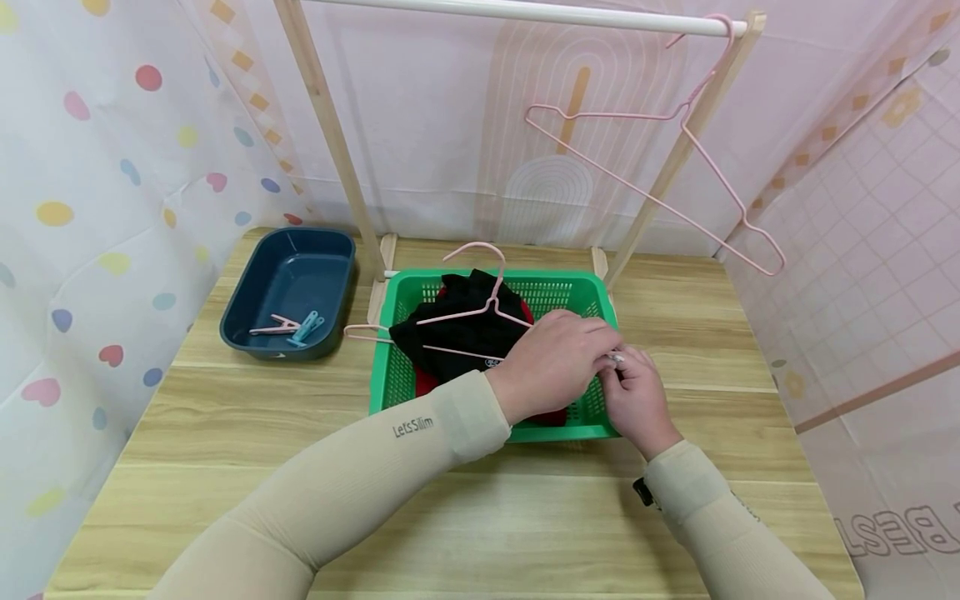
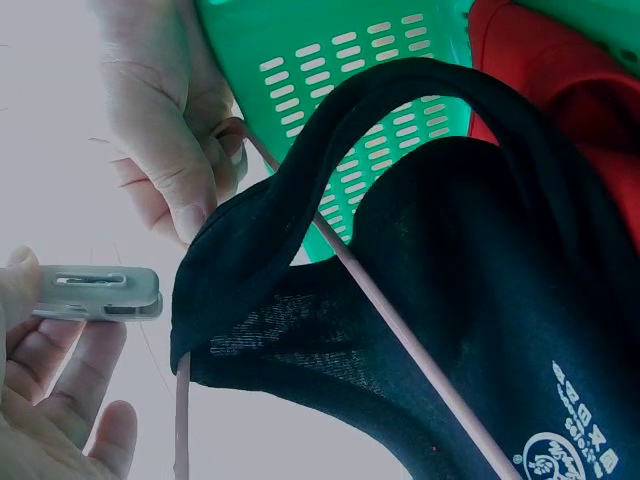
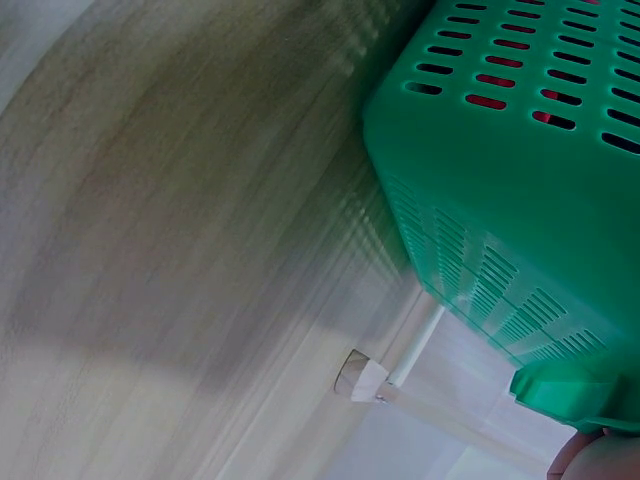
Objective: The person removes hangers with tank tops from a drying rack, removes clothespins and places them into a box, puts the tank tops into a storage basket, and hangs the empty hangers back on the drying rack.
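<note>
My left hand (image 1: 553, 362) reaches across the green basket (image 1: 381, 367) and, in the left wrist view, pinches a pale clothespin (image 2: 98, 290) between thumb and fingers. Beside it, my right hand (image 2: 160, 110) grips the end of a pink hanger (image 2: 405, 345). Its thumb touches the strap of a black sleeveless top (image 2: 440, 230). The strap loops over that end of the hanger. White print shows on the top's front. Hanger and top lie over the basket, hook upward. In the right wrist view, only part of a hand (image 3: 600, 460) shows at the corner.
Red cloth (image 2: 540, 80) lies in the basket. To the left, a dark blue bin (image 1: 247, 283) holds a pink clothespin (image 1: 273, 328) and blue clothespins (image 1: 307, 327). Behind stands a wooden rack with a white rail (image 1: 525, 10); another pink hanger (image 1: 600, 115) hangs at its right end.
</note>
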`<action>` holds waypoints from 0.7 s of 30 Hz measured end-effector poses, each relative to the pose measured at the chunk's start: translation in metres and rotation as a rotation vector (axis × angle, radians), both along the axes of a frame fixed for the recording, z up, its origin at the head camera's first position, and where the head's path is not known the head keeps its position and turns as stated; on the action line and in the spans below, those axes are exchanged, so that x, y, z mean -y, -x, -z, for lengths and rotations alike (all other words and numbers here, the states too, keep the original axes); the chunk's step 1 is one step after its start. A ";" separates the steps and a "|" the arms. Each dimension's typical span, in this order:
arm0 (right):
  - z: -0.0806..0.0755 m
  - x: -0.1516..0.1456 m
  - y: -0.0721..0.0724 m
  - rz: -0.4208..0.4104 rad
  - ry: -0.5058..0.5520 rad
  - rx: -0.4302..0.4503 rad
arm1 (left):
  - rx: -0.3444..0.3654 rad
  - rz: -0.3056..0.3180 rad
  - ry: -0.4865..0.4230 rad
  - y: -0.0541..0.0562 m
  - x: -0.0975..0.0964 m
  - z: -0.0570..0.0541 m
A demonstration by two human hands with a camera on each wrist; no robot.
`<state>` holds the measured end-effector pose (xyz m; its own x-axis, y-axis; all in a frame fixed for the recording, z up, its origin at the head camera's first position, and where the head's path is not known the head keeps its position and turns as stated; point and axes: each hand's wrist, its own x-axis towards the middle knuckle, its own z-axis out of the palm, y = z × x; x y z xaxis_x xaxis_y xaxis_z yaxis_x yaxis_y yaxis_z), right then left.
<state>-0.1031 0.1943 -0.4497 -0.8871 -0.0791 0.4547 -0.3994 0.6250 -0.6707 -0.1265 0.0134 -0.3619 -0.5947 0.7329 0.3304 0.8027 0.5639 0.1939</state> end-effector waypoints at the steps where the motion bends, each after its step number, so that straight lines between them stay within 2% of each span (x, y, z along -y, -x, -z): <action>1: 0.000 0.000 0.000 0.001 0.002 0.001 | 0.001 0.006 -0.007 0.000 0.000 0.000; 10: -0.001 0.000 -0.001 0.012 -0.003 0.007 | -0.011 0.034 -0.026 -0.002 0.009 -0.002; 21: 0.000 0.000 -0.001 0.015 0.000 0.062 | -0.053 0.057 -0.057 -0.006 0.023 0.000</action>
